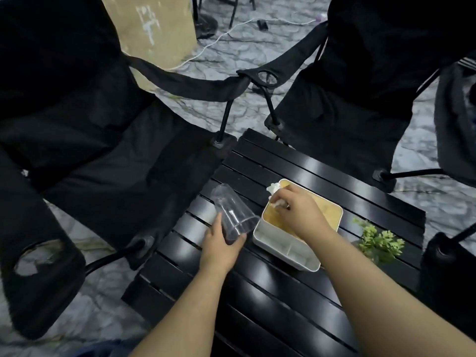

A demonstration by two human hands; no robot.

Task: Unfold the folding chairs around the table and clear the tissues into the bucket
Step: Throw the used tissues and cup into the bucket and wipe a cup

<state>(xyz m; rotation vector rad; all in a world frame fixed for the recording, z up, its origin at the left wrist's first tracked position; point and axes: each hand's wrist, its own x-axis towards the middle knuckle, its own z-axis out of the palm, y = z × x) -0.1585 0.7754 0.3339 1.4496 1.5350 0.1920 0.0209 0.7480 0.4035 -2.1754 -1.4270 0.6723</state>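
Note:
Two black folding chairs stand unfolded beside the black slatted table point(296, 166): one at the left point(103, 140), one at the far right point(360, 104). My left hand point(219, 243) grips a clear plastic cup point(233, 210), tilted with its base up and away from me. My right hand point(296, 207) is closed on a crumpled white tissue point(274, 189) above the white square bucket point(286, 247), which has a yellowish inside.
A small green plant point(378, 238) stands on the table right of the bucket. Part of another black chair point(448, 269) shows at the right edge. A white cable point(213, 42) lies across the marbled floor, next to a beige pillar point(152, 34).

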